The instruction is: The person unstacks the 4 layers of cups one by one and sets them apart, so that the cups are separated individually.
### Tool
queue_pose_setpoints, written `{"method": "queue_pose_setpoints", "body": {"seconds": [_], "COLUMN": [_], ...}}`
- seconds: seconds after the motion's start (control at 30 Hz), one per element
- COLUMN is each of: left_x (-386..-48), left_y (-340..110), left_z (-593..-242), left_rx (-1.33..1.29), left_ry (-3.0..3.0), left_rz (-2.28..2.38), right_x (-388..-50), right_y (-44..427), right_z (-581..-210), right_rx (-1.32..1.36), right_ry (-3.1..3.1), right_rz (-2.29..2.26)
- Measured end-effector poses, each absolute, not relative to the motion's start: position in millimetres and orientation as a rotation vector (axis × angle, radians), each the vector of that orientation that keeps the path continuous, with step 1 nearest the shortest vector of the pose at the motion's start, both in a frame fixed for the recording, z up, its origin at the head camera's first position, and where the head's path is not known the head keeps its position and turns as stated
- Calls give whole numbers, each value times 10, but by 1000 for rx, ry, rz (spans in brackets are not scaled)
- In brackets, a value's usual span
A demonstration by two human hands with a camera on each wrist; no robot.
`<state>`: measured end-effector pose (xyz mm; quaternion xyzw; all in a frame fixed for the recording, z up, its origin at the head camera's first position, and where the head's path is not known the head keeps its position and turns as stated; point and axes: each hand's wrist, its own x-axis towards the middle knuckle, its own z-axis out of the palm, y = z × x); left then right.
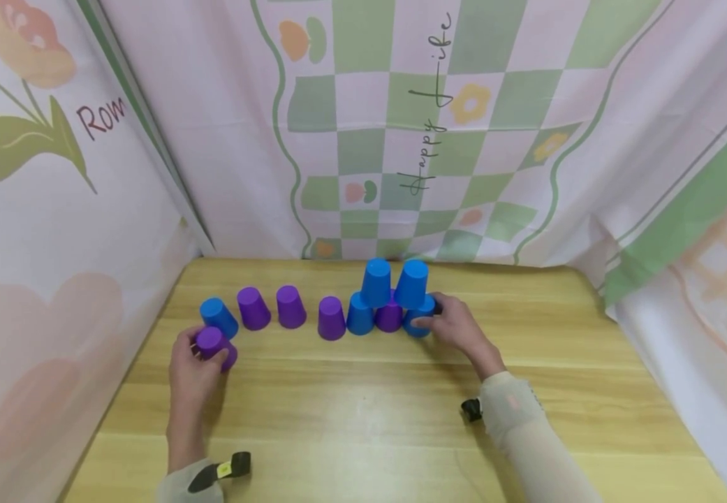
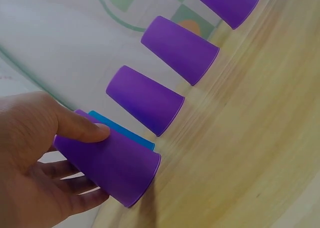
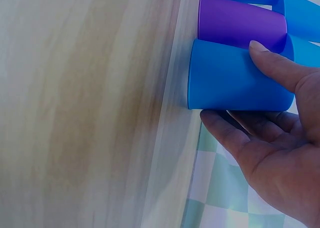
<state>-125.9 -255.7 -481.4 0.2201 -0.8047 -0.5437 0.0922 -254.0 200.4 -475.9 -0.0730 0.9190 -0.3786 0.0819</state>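
At the left end of the wooden table (image 1: pixel 350 419), left hand (image 1: pixel 192 367) holds a purple cup (image 1: pixel 212 341), mouth down. Thumb lies along one side of it, fingers wrapped behind the other; gap only as wide as the cup. Whether its rim meets the wood, cannot tell.

Just behind it stands a blue cup (image 1: pixel 217 316), partly hidden in the left wrist view. Next along the row, rightward: second purple cup (image 1: pixel 253 309), then third purple cup (image 1: pixel 290 307), near each other, both upside down. After a wider space, fourth purple cup (image 1: pixel 332 319), close to the stack.

Stack, right of centre: bottom tier of left base cup (image 1: pixel 360 316), blue; middle base cup (image 1: pixel 389 318), purple; right base cup (image 3: pixel 235 80), blue. Above them, two blue uppers, left upper cup (image 1: pixel 376 283) and right upper cup (image 1: pixel 411 283), each spanning a junction of the tier below.

Right hand (image 1: pixel 457 323) grips the right base cup at its outer side, thumb on the near face, fingers spread behind.

Both forearms in pale sleeves. Beyond the far edge hangs a curtain (image 1: pixel 413 150), green-and-white check, lettered "Happy Life".
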Motion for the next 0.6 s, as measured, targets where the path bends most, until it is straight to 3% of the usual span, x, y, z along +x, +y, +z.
{"method": "queue_pose_setpoints", "body": {"seconds": [0.6], "left_x": [-1242], "left_y": [-2571], "left_z": [-4814], "left_rx": [669], "left_ry": [-2410], "left_rz": [-1621], "right_x": [-2537], "right_y": [1989], "right_z": [-4749], "right_rx": [-217], "right_ry": [2740], "right_rz": [-1130]}}
